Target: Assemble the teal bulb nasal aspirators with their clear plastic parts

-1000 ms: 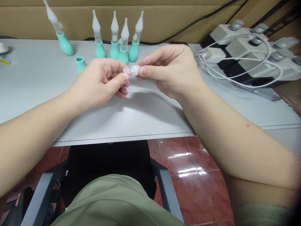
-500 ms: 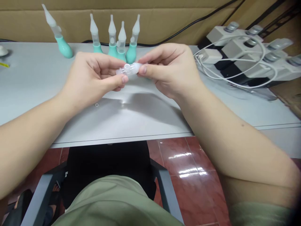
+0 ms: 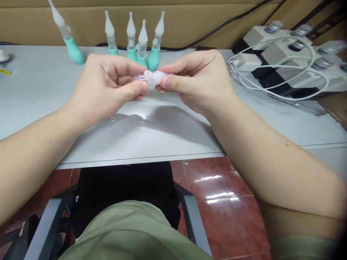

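The left hand (image 3: 105, 86) pinches the clear tube (image 3: 146, 76), and the right hand (image 3: 192, 81) is clamped on the white tip (image 3: 160, 77) at its other end; tube and tip lie roughly level between the two thumbs, above the table (image 3: 151, 139). Just behind the grip stand four teal bulbs (image 3: 153, 59) with white tips up, partly hidden by the hands. A small ring (image 3: 112, 119) lies on the table below the left wrist. Farther left of the grip, another bulb (image 3: 74, 52) leans; well right sit grey boxes (image 3: 282, 54) under a white cable (image 3: 273, 87).
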{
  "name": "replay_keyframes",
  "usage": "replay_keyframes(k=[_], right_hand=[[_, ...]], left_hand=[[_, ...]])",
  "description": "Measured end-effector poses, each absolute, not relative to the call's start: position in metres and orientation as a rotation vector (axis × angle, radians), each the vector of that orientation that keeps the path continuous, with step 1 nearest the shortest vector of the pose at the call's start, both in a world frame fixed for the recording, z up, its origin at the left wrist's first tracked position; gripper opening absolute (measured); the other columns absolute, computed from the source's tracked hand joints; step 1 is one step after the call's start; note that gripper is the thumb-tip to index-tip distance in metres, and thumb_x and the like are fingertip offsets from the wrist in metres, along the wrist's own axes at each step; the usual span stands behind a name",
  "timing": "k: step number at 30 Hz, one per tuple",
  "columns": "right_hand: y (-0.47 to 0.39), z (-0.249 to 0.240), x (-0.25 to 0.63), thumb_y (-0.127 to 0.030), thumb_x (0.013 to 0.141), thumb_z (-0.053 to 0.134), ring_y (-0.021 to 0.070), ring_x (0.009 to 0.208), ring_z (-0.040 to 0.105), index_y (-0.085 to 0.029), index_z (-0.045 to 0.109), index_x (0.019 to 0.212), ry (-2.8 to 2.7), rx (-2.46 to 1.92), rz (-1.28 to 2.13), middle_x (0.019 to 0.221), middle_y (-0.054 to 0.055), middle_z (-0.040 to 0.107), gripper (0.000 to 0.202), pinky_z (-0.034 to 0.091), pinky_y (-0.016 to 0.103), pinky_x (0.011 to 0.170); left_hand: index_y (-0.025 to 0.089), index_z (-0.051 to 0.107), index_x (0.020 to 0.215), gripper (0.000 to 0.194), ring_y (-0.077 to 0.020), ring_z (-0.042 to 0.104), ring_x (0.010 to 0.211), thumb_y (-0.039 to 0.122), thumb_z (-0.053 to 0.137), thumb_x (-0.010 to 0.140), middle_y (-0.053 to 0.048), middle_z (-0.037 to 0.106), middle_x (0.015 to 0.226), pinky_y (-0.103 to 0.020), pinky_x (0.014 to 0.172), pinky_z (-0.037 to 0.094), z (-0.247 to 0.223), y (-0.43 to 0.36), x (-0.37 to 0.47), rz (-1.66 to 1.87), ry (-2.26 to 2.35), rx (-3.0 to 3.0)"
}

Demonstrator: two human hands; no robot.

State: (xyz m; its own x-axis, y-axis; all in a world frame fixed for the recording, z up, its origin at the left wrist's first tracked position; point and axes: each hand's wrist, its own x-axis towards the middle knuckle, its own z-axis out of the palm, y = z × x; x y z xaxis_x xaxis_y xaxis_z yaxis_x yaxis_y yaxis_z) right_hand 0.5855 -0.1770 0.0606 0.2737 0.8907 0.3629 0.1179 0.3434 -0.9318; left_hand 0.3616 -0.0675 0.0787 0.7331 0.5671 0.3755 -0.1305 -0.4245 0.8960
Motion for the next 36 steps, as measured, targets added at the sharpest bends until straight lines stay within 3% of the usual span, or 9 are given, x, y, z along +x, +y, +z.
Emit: replay_keyframes(k=[2,7,13,20,26,29,33,36], right_hand=[[-0.175,0.058,0.584,-0.03,0.072,0.116,0.0293,0.084,0.082,-0.036,0.098,0.084,-1.164,-1.105,0.672,0.089,0.001,0.089,0.023,0.076,0.047,0.085],[-0.177,0.057,0.584,-0.03,0.075,0.116,0.0297,0.085,0.083,-0.036,0.099,0.088,-1.178,-1.128,0.676,0.09,0.002,0.09,0.022,0.076,0.049,0.088],[-0.179,0.055,0.589,-0.039,0.079,0.119,0.0261,0.083,0.082,-0.035,0.1,0.091,-1.226,-1.106,0.724,0.095,0.002,0.091,0.023,0.075,0.043,0.083],[-0.181,0.06,0.584,-0.012,0.083,0.108,0.0176,0.082,0.079,-0.032,0.1,0.09,-1.197,-1.064,0.791,0.092,0.002,0.09,0.023,0.068,0.03,0.081],[-0.179,0.06,0.582,-0.03,0.079,0.117,0.0224,0.086,0.079,-0.031,0.098,0.089,-1.171,-1.112,0.731,0.092,0.003,0.089,0.021,0.069,0.037,0.085],[-0.178,0.065,0.578,-0.026,0.081,0.113,0.0215,0.085,0.077,-0.032,0.096,0.086,-1.158,-1.06,0.755,0.091,0.002,0.087,0.018,0.069,0.037,0.085],[-0.177,0.072,0.573,-0.021,0.079,0.108,0.0237,0.092,0.082,-0.037,0.097,0.09,-1.19,-1.021,0.804,0.098,-0.001,0.088,0.022,0.073,0.04,0.097],[-0.177,0.076,0.577,-0.019,0.079,0.109,0.023,0.087,0.078,-0.035,0.095,0.09,-1.163,-1.048,0.677,0.096,0.0,0.086,0.023,0.072,0.038,0.089]], left_hand=[[0.022,0.091,0.104,0.009,-0.0218,0.087,0.096,0.023,0.097,0.099,-0.002,0.089,0.099,-0.044,0.101,0.078,0.086,-0.075,0.359,0.73,0.476,1.828],[0.019,0.089,0.103,0.005,-0.0216,0.089,0.096,0.015,0.093,0.102,-0.002,0.091,0.099,-0.042,0.101,0.078,0.094,-0.081,0.356,0.665,0.536,1.817],[0.018,0.089,0.122,0.017,-0.0265,0.092,0.106,0.027,0.094,0.109,-0.006,0.094,0.108,-0.053,0.111,0.078,0.093,-0.073,0.354,0.563,0.527,1.888],[0.017,0.089,0.12,0.017,-0.029,0.091,0.105,0.024,0.095,0.106,-0.008,0.093,0.106,-0.053,0.11,0.077,0.093,-0.076,0.354,0.573,0.527,1.864],[0.019,0.089,0.112,0.014,-0.0293,0.091,0.106,0.023,0.097,0.102,-0.007,0.092,0.105,-0.053,0.112,0.076,0.093,-0.075,0.356,0.566,0.54,1.814],[0.021,0.088,0.109,0.017,-0.0268,0.089,0.104,0.03,0.1,0.101,-0.006,0.093,0.112,-0.051,0.111,0.077,0.093,-0.074,0.359,0.578,0.499,1.824],[0.022,0.089,0.116,0.026,-0.0252,0.088,0.104,0.041,0.1,0.103,-0.005,0.093,0.114,-0.05,0.109,0.078,0.092,-0.073,0.361,0.608,0.504,1.848],[0.021,0.087,0.13,0.036,-0.025,0.09,0.11,0.035,0.102,0.1,-0.006,0.092,0.121,-0.045,0.105,0.079,0.089,-0.075,0.359,0.589,0.521,1.793]])
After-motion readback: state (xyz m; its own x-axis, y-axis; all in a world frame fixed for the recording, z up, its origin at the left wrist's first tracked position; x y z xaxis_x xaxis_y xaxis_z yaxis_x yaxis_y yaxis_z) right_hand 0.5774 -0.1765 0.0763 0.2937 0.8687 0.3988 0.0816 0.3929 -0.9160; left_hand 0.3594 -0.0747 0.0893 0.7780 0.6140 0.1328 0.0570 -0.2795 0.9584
